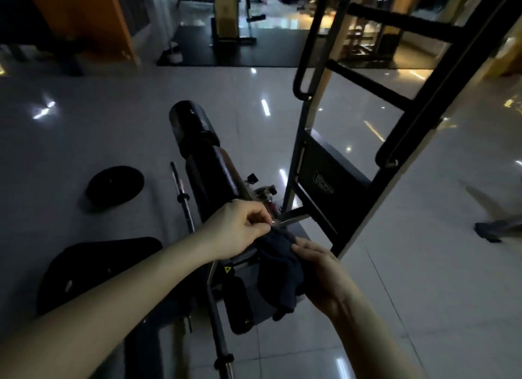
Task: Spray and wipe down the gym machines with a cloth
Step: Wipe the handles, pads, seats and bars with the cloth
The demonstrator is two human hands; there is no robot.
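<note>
Pinching one corner with the left hand [240,229], the person grasps the limp, light dark navy fabric cloth [278,268] mid-bunch in the right hand [320,268], likely the surest hold.

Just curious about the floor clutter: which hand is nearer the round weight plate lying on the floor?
Left. The left hand pinches the cloth right of the plate; the right hand holds it farther right.

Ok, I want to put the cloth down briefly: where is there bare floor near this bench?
Widest bare tile for the cloth lies right of the metal frame. More lies left of the round weight plate. Between that plate, the barbell and the bench it is crowded, and the flat black panel fills the near left.
</note>
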